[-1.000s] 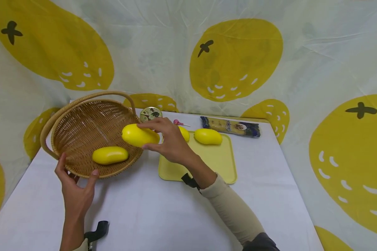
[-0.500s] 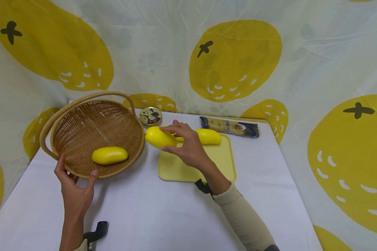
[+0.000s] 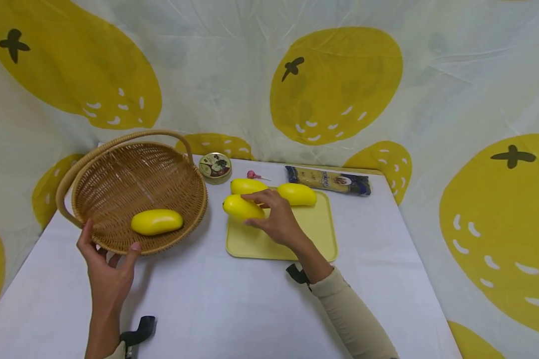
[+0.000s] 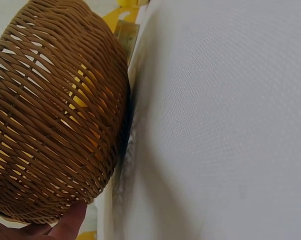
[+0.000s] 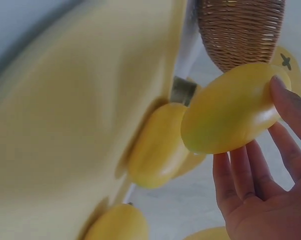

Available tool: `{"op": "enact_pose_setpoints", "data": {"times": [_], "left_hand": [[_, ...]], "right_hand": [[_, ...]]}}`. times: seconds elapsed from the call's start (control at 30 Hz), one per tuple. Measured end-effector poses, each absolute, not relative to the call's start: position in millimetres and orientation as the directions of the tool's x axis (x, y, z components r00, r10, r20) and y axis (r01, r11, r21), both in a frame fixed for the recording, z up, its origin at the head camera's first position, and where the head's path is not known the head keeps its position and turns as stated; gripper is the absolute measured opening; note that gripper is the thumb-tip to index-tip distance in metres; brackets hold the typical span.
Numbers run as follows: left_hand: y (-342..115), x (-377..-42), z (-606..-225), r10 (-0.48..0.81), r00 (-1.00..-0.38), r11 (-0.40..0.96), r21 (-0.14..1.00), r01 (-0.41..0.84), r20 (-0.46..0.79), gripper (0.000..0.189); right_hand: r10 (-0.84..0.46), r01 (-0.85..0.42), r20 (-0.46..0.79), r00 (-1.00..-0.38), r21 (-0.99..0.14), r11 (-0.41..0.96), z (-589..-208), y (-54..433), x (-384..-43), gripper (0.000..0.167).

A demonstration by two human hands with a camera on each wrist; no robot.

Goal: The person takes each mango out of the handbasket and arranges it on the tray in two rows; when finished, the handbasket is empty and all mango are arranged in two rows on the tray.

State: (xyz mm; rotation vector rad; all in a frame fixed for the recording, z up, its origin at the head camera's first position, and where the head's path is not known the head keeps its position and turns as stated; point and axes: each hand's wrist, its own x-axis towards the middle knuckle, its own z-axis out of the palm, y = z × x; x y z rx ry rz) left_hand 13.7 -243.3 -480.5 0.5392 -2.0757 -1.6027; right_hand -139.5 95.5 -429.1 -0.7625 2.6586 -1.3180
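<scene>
My right hand point(image 3: 278, 219) holds a yellow mango point(image 3: 241, 207) between thumb and fingers, over the left part of a pale yellow tray point(image 3: 314, 227). In the right wrist view the held mango point(image 5: 230, 107) has a greenish patch, and the tray surface lies beside it. Two more mangoes, one at the back left point(image 3: 247, 186) and one at the back right point(image 3: 297, 194), rest on the tray. My left hand point(image 3: 110, 271) grips the front rim of a wicker basket point(image 3: 130, 174), which is tilted toward me. Inside that basket lies another mango point(image 3: 157, 222).
Behind the tray are a round tin point(image 3: 215, 167), a pink lollipop point(image 3: 252, 175) and a long blue-and-gold packet point(image 3: 328, 180). The basket's arched handle point(image 3: 67, 187) rises at its left and back. A patterned curtain point(image 3: 233, 75) hangs behind the white table point(image 3: 197, 299).
My right hand has moved right with the mango, from over the basket's edge to over the tray, and lower. The left hand and basket have stayed in place.
</scene>
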Motion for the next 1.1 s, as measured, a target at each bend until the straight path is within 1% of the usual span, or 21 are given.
{"op": "enact_pose_setpoints", "data": {"times": [0.17, 0.37, 0.47, 0.7, 0.93, 1.1], "left_hand": [[-245, 14, -480, -0.564, -0.816, 0.246, 0.969, -0.023, 0.123, 0.104], [-245, 13, -480, -0.565, -0.814, 0.251, 0.968, -0.016, 0.134, 0.103], [-244, 13, -480, -0.564, -0.814, 0.258, 0.966, -0.012, 0.140, 0.102], [-245, 13, -482, -0.560, -0.814, 0.267, 0.964, -0.003, 0.153, 0.103], [-245, 13, -483, -0.562, -0.814, 0.265, 0.964, -0.008, 0.148, 0.102], [-245, 13, -482, -0.563, -0.813, 0.263, 0.965, -0.009, 0.146, 0.102]], "right_hand": [[-0.480, -0.376, 0.087, -0.873, -0.747, 0.548, -442, 96, -140, 0.056], [-0.479, -0.358, 0.047, -0.877, -0.728, 0.584, -449, 94, -140, 0.057], [-0.475, -0.361, 0.045, -0.879, -0.714, 0.599, -451, 93, -141, 0.057], [-0.472, -0.394, 0.055, -0.880, -0.640, 0.659, -459, 87, -145, 0.056], [-0.464, -0.396, 0.044, -0.885, -0.595, 0.699, -460, 82, -149, 0.057], [-0.461, -0.402, 0.057, -0.886, -0.590, 0.700, -459, 81, -151, 0.057]]}}
